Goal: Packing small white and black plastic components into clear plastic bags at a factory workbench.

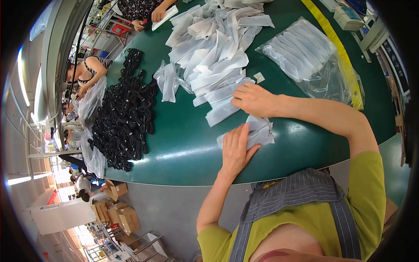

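Head view: L hand (235, 150) lies flat on a whitish see-thru packet (260, 133) nr the table edge, fingers straight & side by side, thumb angled off; packet shows both sides of the fingers, mostly to their R. R hand (255, 100) is just beyond it, fingers curled at the near end of a loose pile of similar packets (209, 56); can't make out if they pinch one. Surface = green tabletop (183, 166), w/ black cable bundles (124, 118) on L, clear bag (327, 89) of packets plus yellow strip (342, 56) on R. Co-worker's hands (158, 14) at far edge; grey floor (170, 209), cardboard boxes (128, 219) lower L.
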The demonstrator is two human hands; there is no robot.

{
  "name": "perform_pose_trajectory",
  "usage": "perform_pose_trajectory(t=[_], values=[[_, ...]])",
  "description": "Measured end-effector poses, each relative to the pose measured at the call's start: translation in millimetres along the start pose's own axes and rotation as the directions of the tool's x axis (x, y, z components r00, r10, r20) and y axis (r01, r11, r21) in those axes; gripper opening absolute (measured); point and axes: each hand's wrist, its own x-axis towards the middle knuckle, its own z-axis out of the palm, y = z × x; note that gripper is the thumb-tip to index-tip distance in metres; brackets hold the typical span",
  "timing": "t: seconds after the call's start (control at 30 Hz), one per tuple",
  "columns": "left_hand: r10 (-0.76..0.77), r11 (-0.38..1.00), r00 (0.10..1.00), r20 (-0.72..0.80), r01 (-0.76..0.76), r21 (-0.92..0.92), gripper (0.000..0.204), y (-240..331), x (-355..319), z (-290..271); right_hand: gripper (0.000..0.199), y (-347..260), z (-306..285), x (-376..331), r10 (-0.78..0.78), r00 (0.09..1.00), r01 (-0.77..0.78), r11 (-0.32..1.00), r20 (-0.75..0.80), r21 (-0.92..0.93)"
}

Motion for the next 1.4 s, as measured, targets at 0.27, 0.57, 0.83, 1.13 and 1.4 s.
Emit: perform_pose_trajectory(t=[0.27,0.57,0.83,1.13,1.4], values=[[-0.110,0.992,0.989,0.095,0.104,0.066,0.095,-10.8,3.5,-6.6,0.018,6.5,-17.8,-9.4,0.126,0.972,-0.186,0.928,0.199,0.322],[-0.064,0.959,0.972,0.227,-0.003,0.282,0.102,10.3,18.5,-30.0,0.026,6.7,-22.6,-5.3,0.141,0.965,-0.182,0.968,0.222,0.174],[-0.118,0.986,0.987,0.110,0.104,0.129,0.091,4.7,20.1,-10.5,0.027,-20.9,-67.5,-46.6,0.336,0.934,-0.355,0.840,0.119,0.410],[-0.386,0.900,0.922,0.029,0.369,0.233,0.087,90.2,18.2,3.4,0.068,-78.2,-77.2,-94.0,0.655,0.674,-0.739,0.595,0.341,0.316],[-0.190,0.970,0.982,-0.014,0.186,-0.156,0.036,42.3,25.8,1.6,0.103,-65.9,-74.1,-80.0,0.526,0.777,-0.592,0.797,0.347,0.119]])
